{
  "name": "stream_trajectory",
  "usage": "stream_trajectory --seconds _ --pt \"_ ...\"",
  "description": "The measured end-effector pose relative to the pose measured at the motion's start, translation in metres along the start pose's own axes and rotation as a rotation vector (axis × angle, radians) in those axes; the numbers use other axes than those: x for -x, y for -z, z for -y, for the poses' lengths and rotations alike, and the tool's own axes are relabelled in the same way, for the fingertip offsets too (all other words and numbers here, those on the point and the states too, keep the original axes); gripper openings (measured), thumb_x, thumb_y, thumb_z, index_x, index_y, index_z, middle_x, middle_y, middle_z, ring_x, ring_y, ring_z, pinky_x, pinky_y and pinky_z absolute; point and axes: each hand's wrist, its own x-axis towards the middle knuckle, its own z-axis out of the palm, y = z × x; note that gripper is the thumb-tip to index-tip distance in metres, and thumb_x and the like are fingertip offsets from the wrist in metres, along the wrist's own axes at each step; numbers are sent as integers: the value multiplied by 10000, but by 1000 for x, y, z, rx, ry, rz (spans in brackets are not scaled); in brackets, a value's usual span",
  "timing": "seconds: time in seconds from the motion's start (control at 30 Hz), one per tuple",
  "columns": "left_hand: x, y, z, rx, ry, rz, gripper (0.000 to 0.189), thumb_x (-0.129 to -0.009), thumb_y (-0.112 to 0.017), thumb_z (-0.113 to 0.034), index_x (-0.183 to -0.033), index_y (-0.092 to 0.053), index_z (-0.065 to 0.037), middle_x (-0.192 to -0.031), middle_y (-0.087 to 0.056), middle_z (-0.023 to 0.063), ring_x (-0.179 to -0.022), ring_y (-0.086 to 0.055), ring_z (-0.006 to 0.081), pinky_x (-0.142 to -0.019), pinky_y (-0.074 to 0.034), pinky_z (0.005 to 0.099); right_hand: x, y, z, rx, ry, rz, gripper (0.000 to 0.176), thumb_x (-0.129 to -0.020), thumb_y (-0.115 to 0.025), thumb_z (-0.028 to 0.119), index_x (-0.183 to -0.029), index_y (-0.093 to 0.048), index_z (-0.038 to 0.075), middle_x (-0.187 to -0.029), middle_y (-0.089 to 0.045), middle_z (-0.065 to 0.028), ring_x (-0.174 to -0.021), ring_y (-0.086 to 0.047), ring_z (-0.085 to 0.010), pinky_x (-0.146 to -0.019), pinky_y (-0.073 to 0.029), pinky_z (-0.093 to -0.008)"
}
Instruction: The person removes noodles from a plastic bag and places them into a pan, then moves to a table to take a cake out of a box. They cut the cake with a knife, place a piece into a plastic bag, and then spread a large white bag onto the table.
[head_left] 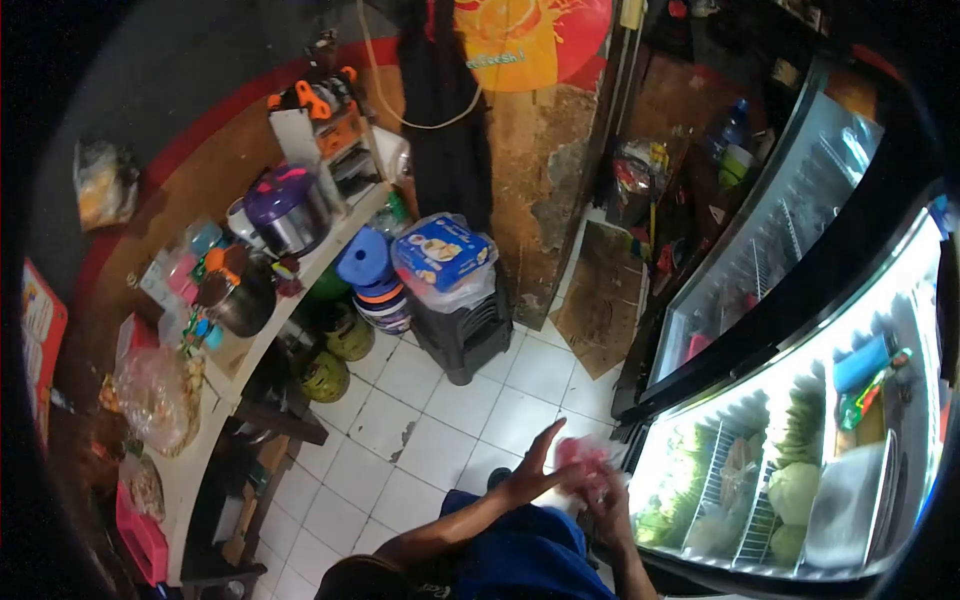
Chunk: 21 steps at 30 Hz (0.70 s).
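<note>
In front of an open lit fridge, my right hand holds a clear plastic bag with something pink or red inside. The bag's contents are blurred. My left hand is at the bag's left side, thumb and fingers spread apart, with the fingertips near or against the plastic; I cannot tell if they touch it. Both hands are above the white tiled floor, just left of the fridge shelves.
The fridge holds greens, pale round vegetables and a metal tray. Ahead, a blue box sits on a black stool. Along the left runs a counter with a purple-lidded pot. Gas cylinders stand below.
</note>
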Motion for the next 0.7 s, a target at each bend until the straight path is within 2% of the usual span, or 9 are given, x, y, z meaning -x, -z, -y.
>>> stream_trajectory --seconds 0.07,0.1,0.23,0.43,0.5,0.53,0.6,0.63,0.7 --pt "-48 15 -26 60 149 53 890 -835 -631 -483 -1471 -122 -123 -1509 -139 160 -1398 -135 289 -1102 -180 514 -28 15 7 -299 -70 -217 473 -860 -630 58 -1293 -451 -4 -1243 -501 -134 -1103 -515 -214 -904 -462 -328" --pt "-74 22 -28 95 162 91 874 -827 -630 -503 -1468 -155 -147 -1514 -142 139 -1398 -136 298 -1086 -181 557 -45 29 -12 -89 16 -285 466 -865 -626 69 -1289 -449 -9 -1220 -518 -127 -1094 -513 -205 -908 -460 -330" --pt "-166 42 -8 253 239 48 502 -880 -640 -309 -1288 -485 -60 -1314 -489 128 -1221 -459 225 -973 -413 381 -98 71 -50 -185 -110 -420 436 -860 -631 78 -1263 -483 3 -1195 -552 -122 -1091 -514 -201 -927 -436 -332" --pt "-248 88 143 -81 326 -49 422 -875 -648 -253 -1221 -523 -47 -1175 -592 122 -1070 -580 220 -901 -464 331 -214 140 -132 56 -33 -486 399 -815 -683 60 -1188 -557 -9 -1130 -607 -120 -1026 -562 -215 -907 -438 -327" --pt "-255 106 147 -436 640 -98 427 -822 -699 -303 -1139 -579 -44 -1097 -630 141 -971 -625 231 -851 -488 350 -263 168 -132 62 -34 -463 365 -826 -667 43 -1179 -578 6 -1119 -615 -125 -1020 -566 -211 -907 -436 -320" --pt "-234 119 224 -444 392 -185 409 -815 -699 -319 -1100 -597 -44 -1062 -644 137 -924 -640 242 -823 -496 356 -292 181 -138 -13 -8 -468 343 -836 -660 60 -1167 -587 10 -1129 -616 -126 -1018 -572 -214 -897 -434 -309" --pt "-207 143 293 -527 502 -236 351 -808 -693 -315 -1005 -611 -35 -906 -656 136 -856 -647 268 -744 -513 382 -348 218 -103 145 77 -439 337 -837 -651 52 -1164 -583 6 -1143 -613 -127 -1032 -569 -221 -904 -425 -303" --pt "-175 156 352 -387 291 -300 340 -793 -696 -319 -978 -615 -46 -842 -653 151 -804 -640 302 -713 -511 402 -380 233 -88 95 132 -440 325 -836 -638 34 -1154 -581 -3 -1142 -609 -129 -1056 -555 -225 -918 -417 -307" --pt "-159 157 348 -542 942 -343 401 -733 -733 -376 -946 -608 -61 -759 -647 156 -750 -631 328 -679 -514 405 -440 259 -101 115 158 -462 386 -823 -637 13 -1200 -552 12 -1171 -589 -131 -1086 -539 -221 -927 -418 -316"
